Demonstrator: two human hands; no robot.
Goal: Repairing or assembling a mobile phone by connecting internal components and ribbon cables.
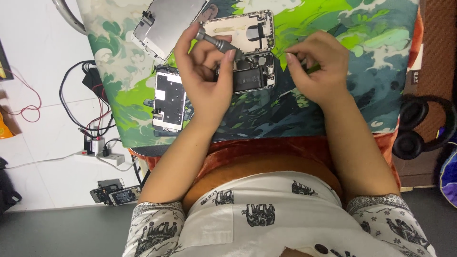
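A green and teal printed mat [362, 57] covers the work surface. At its middle lies an opened phone body [252, 76], battery showing. Just above it sits an empty phone housing [247, 28]; to its left, a screen panel [169, 100]. The left hand [207, 71], over the phone body's left end, is clamped on a grey screwdriver [219, 44]. The right hand [316, 66], just right, pinches a thin green tool [312, 69].

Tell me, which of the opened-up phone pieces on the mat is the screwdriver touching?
The dark phone body between the two hands. The grey screwdriver in the left hand points into it; the other phone pieces lie apart, untouched.
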